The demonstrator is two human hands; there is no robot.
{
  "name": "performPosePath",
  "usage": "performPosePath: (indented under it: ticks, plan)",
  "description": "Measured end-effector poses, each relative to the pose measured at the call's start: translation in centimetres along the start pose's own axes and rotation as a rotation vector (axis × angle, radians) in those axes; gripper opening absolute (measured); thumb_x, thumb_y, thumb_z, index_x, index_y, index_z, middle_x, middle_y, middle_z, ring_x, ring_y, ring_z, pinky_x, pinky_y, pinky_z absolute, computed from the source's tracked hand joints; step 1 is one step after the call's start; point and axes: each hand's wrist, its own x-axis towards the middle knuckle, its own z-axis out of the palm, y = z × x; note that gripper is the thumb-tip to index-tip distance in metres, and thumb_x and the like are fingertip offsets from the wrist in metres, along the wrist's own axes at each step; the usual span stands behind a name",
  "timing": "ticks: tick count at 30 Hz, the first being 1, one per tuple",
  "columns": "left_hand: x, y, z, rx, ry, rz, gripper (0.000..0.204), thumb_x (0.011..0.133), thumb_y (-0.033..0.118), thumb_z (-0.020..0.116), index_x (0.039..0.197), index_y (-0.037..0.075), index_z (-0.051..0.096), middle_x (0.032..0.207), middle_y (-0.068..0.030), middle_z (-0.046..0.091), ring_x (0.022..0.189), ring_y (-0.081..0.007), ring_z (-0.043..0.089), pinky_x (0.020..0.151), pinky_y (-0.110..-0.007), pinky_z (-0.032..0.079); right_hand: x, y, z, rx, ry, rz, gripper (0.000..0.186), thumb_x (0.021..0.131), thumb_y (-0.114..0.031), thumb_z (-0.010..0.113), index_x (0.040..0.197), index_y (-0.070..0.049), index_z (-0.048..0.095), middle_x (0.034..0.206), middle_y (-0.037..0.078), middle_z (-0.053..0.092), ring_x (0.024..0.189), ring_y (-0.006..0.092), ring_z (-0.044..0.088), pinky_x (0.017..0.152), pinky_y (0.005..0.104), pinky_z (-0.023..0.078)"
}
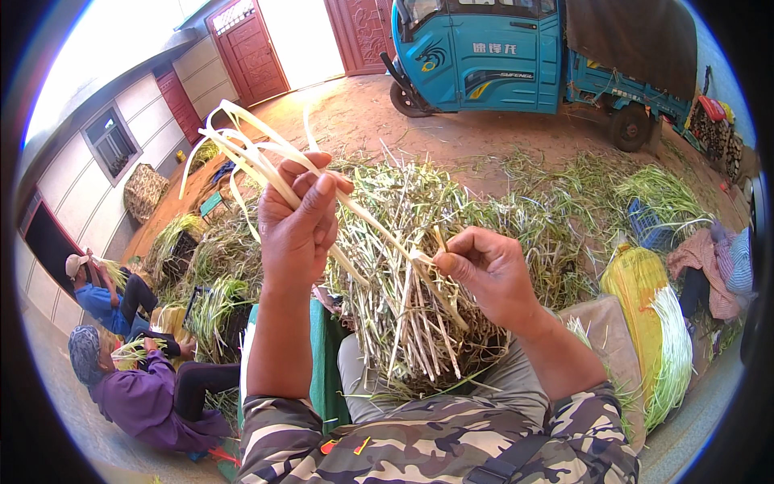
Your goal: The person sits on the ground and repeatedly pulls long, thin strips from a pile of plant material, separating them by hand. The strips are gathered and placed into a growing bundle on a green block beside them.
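Note:
Raised in front of me, my left hand [302, 206] is closed round several long, pale, peeled-looking plant stalks [266, 173]. Their upper ends loop and droop to the left. One stalk slants down from that fist toward my right hand [488, 270]. There the thumb and forefinger are pinched at its lower part, on a thin brownish strip [439, 239]. Below both hands lies a heap of cut stalks [419, 323] with dry, straw-like leaves, piled at my lap. What kind of plant it is, I cannot make out for certain.
A yellow sack [633, 294] with a bundle of pale green stalks [669, 355] lies at my right. Two people sit at the left, one in a purple top [149, 403], one in blue [105, 305]. Beyond the heap stands a blue three-wheeled truck [492, 64].

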Motion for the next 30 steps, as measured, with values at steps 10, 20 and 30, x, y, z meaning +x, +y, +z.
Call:
performPosePath:
  ticks: [10, 20, 30]
  plan:
    - [1.7, 1.0, -2.4, -0.007, 0.138, 0.12, 0.025, 0.098, 0.009, 0.064, 0.122, 0.003, 0.058, 0.095, -0.0128, 0.068, 0.052, -0.0019, 0.043, 0.036, -0.015, 0.029, -1.5, -0.3, -1.8, -0.106, 0.011, 0.066, 0.009, 0.09, 0.002, 0.072, 0.098, 0.002, 0.067, 0.086, 0.0, 0.063, 0.078, 0.0041, 0.058, 0.067, 0.0208, 0.048]
    - [4.0, 3.0, -5.3, -0.007, 0.32, 0.226, 0.029, 0.097, 0.014, 0.069, 0.123, 0.004, 0.062, 0.098, -0.0105, 0.069, 0.066, -0.0059, 0.054, 0.038, -0.014, 0.031, -2.5, -0.5, -4.6, -0.373, -0.026, -0.115, 0.018, 0.085, 0.007, 0.068, 0.1, 0.0, 0.076, 0.078, 0.001, 0.059, 0.064, 0.0049, 0.05, 0.056, 0.0233, 0.04]
    - [6.4, 5.1, -9.6, -0.006, 0.361, 0.272, 0.027, 0.095, 0.015, 0.071, 0.119, 0.005, 0.062, 0.1, -0.0093, 0.073, 0.073, -0.0083, 0.066, 0.037, -0.016, 0.028, -4.6, 0.5, -7.9, -0.411, 0.054, 0.033, 0.015, 0.082, 0.007, 0.067, 0.092, 0.0, 0.076, 0.076, -0.002, 0.056, 0.063, 0.0035, 0.047, 0.055, 0.0219, 0.036]
